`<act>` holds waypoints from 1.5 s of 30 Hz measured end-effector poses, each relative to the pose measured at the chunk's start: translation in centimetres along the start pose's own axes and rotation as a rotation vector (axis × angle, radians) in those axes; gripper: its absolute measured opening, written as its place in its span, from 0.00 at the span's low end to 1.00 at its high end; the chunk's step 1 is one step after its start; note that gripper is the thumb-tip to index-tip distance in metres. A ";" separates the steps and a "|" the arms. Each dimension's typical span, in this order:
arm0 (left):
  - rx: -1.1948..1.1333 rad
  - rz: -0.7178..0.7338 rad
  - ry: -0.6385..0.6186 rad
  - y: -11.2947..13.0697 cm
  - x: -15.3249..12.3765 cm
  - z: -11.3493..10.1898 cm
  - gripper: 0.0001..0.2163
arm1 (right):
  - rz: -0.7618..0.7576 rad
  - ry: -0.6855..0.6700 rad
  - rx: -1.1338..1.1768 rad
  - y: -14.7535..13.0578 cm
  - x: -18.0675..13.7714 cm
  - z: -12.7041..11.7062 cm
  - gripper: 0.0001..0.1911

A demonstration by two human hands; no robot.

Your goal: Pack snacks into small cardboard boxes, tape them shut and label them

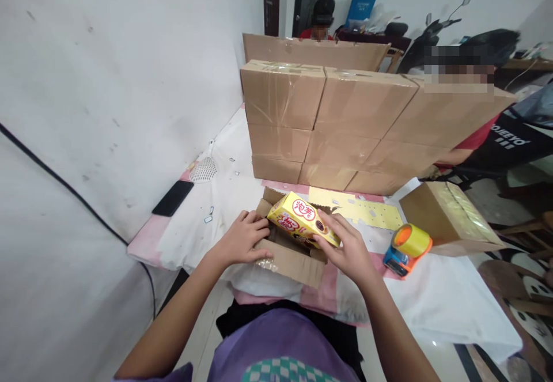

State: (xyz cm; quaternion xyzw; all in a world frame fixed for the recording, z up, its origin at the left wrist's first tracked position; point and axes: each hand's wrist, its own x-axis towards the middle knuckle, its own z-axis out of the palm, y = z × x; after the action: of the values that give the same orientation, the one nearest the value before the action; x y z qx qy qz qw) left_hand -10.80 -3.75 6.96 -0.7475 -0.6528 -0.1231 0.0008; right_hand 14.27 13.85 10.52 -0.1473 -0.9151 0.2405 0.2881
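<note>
Low in front of me lies an open cardboard box point(290, 264), its near flap folded out towards my body. A yellow snack box point(302, 220) with red and white lettering sits tilted over the opening, partly inside it. My right hand point(348, 249) grips the right end of the snack box, thumb and fingers on its faces. At the left end of the cardboard box, my left hand point(244, 239) holds the wall, with the fingertips over the edge and the thumb by the near flap. The inside of the carton is mostly covered.
Taped cartons point(345, 123) stand stacked behind. To the right are a tape dispenser point(406, 252) with yellow tape and another carton point(449, 220). A yellow punched sheet point(375, 212) lies behind the open box. Left, a black phone point(173, 199) lies near the wall. Two people sit beyond the stack.
</note>
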 end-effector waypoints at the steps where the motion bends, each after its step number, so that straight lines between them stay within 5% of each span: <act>1: 0.023 0.017 0.038 0.0 -0.2 0.2 0.28 | -0.006 -0.014 -0.025 0.0 -0.1 -0.3 0.25; 5: 0.092 0.007 0.252 -0.1 -0.8 1.1 0.22 | 0.003 -0.108 -0.117 -0.6 0.0 -1.1 0.25; 10: 0.159 -0.310 0.507 -0.3 -0.9 1.5 0.09 | 0.006 -0.282 -0.189 -1.3 0.8 0.0 0.25; 19: 0.264 -0.257 0.190 -1.0 -0.1 -1.8 0.14 | 0.104 -0.489 -0.227 -1.3 2.1 2.6 0.27; 28: 0.219 -0.489 0.154 -1.4 -0.6 1.4 0.23 | 0.176 -0.526 -0.377 -1.1 2.9 4.6 0.27; 39: 0.138 -0.503 0.122 -1.5 -0.4 1.8 0.24 | 0.175 -0.658 -0.561 -0.9 3.2 3.0 0.28; 45: 0.144 -0.473 0.141 -0.9 -0.4 1.3 0.23 | -0.030 -0.627 -0.376 0.3 2.6 1.4 0.19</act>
State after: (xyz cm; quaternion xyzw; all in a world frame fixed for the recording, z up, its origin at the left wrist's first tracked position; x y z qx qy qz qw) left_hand -11.52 -3.84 5.50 -0.5616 -0.8149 -0.1249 0.0705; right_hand 11.41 14.69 10.52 -0.1033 -0.9893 0.0971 -0.0348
